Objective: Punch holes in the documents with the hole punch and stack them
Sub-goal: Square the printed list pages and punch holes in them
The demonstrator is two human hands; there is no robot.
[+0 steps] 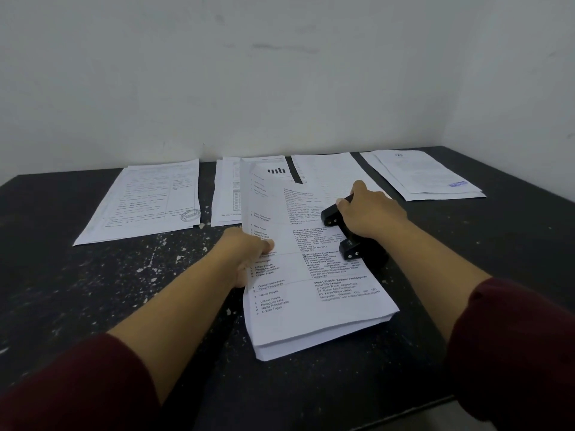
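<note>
- The right hand [371, 214] presses, closed, on the black metal hole punch [348, 236].
- The thick white printed document stack [311, 275] enters it from nine o'clock, long axis twelve-to-six.
- The left hand [245, 250] pinches the stack's left edge.

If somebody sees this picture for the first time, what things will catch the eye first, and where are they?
At the centre, a thick stack of printed documents lies on the dark, paint-flecked table, its top sheet curling upward. The right hand presses a black hole punch on the stack's right edge, while the left hand holds the left edge. Four more paper piles lie in a row along the white wall.
</note>
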